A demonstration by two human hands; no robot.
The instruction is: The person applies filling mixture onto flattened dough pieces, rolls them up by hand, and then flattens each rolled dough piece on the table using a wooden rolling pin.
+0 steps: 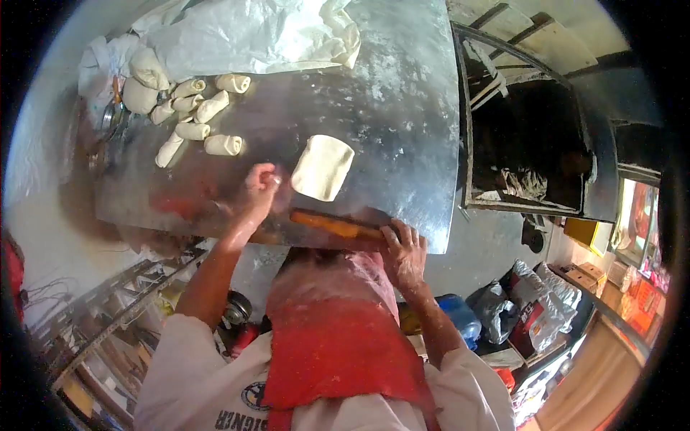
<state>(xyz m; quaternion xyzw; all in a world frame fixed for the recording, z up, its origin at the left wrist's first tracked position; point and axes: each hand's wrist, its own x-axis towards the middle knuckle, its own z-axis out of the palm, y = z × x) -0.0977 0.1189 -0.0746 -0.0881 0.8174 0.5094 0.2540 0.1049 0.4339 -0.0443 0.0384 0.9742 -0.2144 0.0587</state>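
Note:
A flattened piece of pale dough [323, 168] lies on the dark metal table [287, 108]. Below it, near the table's front edge, is a wooden rolling pin [334, 225]. My right hand [406, 250] rests on the pin's right end, its fingers around that end. My left hand [262, 185] is raised over the table, left of the flat dough and apart from the pin. Its fingers are curled together, and whether they hold anything is too small to tell. Several rolled dough pieces [223, 145] lie at the upper left.
A crumpled plastic sheet [251, 36] covers the table's back left. Larger dough lumps [140, 95] sit beside it. A dark open oven-like box [528, 144] stands right of the table. Bags [535, 309] and a blue container [460, 320] are at the lower right, a metal rack [108, 345] at the lower left.

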